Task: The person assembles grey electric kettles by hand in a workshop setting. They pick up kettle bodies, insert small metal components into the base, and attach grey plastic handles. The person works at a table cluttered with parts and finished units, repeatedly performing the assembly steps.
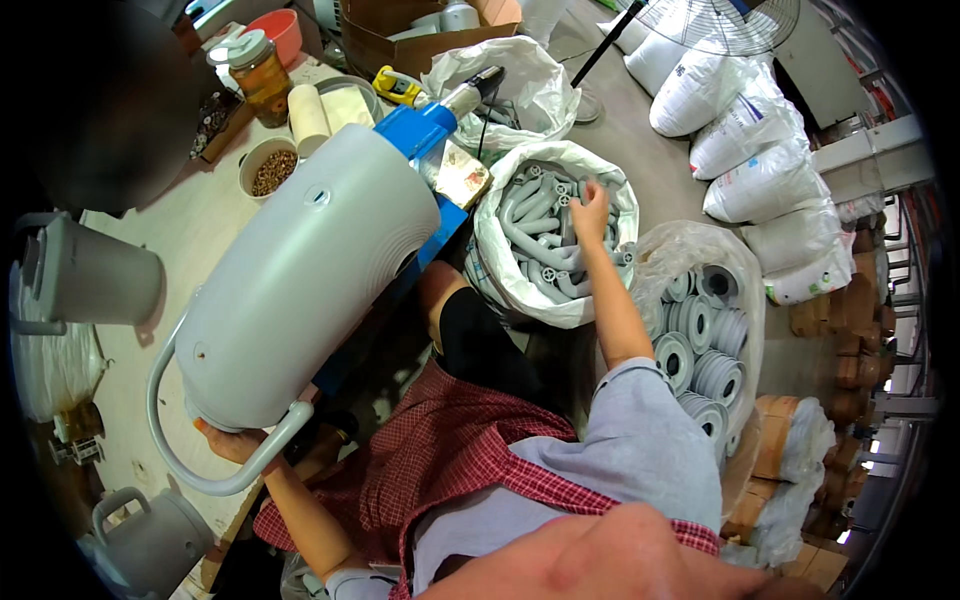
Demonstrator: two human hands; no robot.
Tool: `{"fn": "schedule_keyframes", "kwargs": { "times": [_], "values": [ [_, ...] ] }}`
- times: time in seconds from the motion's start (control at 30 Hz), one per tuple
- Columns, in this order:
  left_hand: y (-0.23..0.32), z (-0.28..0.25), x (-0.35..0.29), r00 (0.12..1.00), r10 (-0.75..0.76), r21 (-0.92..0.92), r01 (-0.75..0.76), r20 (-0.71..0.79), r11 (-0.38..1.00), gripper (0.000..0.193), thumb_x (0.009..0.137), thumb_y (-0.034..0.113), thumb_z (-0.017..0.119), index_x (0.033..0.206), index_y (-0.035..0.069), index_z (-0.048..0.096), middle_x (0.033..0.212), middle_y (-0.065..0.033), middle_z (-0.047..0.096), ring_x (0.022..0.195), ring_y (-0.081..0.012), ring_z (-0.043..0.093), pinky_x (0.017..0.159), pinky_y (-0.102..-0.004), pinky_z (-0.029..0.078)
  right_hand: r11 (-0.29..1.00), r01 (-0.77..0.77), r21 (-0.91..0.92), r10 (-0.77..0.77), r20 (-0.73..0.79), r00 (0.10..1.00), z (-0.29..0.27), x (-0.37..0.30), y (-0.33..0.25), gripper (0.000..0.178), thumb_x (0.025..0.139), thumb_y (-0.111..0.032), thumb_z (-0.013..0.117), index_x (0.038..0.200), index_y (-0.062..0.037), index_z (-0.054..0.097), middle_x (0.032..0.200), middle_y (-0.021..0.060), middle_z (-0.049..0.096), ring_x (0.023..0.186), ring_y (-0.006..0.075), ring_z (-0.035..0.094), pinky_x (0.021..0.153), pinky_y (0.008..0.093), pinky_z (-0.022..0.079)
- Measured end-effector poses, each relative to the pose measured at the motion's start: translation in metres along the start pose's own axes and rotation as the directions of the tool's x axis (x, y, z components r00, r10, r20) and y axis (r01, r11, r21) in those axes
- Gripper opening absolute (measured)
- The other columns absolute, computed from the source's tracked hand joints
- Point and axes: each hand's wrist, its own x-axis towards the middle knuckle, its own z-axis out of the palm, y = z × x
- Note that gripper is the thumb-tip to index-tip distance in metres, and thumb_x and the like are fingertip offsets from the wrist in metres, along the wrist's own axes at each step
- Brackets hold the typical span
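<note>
A large grey plastic can with a looped tubular handle lies tilted in front of me. It reaches from the table's edge up to a blue machine part with a metal nozzle. My left hand grips the can's near end, its fingers partly hidden beneath it. To the right, my right hand reaches into a white sack full of curved grey plastic tubes with round wheel-like ends. Its fingers are closed at one of these tubes.
A clear bag of ribbed grey discs stands by my right elbow. On the table are a bowl of small brass-coloured parts, a jar and more grey cans. White sacks and a fan stand beyond.
</note>
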Motion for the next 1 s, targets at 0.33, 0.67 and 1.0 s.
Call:
{"fn": "schedule_keyframes", "kwargs": {
  "times": [0.33,0.67,1.0],
  "values": [
    [-0.005,-0.023,0.008,0.998,0.054,0.045,-0.053,-0.020,0.998,0.041,0.106,0.031,0.033,0.111,-0.002,0.056,0.102,-0.0096,0.063,0.094,-0.0158,0.060,0.085,-0.0322,0.050,0.989,-0.143,0.037,0.108,0.480,0.871,-0.021,-0.007,-0.027,0.038,0.081,-0.018,0.069,0.108,0.0016,0.051,0.102,0.0208,0.062,0.090,0.0320,0.063,0.076,0.0371,0.050],
    [-0.006,-0.010,0.004,0.999,-0.001,-0.110,-0.003,-0.038,0.994,0.036,0.104,0.030,0.042,0.104,-0.001,0.060,0.092,-0.0045,0.063,0.080,-0.0100,0.057,0.071,-0.0247,0.047,0.796,0.600,-0.077,-0.557,0.295,0.777,-0.029,0.007,-0.069,0.039,0.073,-0.003,0.069,0.107,-0.0059,0.049,0.103,0.0181,0.056,0.091,0.0418,0.059,0.074,0.0466,0.048],
    [-0.011,-0.004,0.003,0.994,-0.027,-0.111,0.039,0.107,0.993,0.037,0.101,0.033,0.049,0.090,0.001,0.064,0.074,0.0013,0.059,0.069,-0.0064,0.049,0.060,-0.0244,0.040,0.315,0.769,0.556,-0.944,0.269,0.192,-0.078,-0.024,-0.424,0.054,0.078,-0.023,0.079,0.125,-0.0081,0.057,0.104,0.0135,0.066,0.085,0.0316,0.065,0.072,0.0346,0.052]
  ]
}}
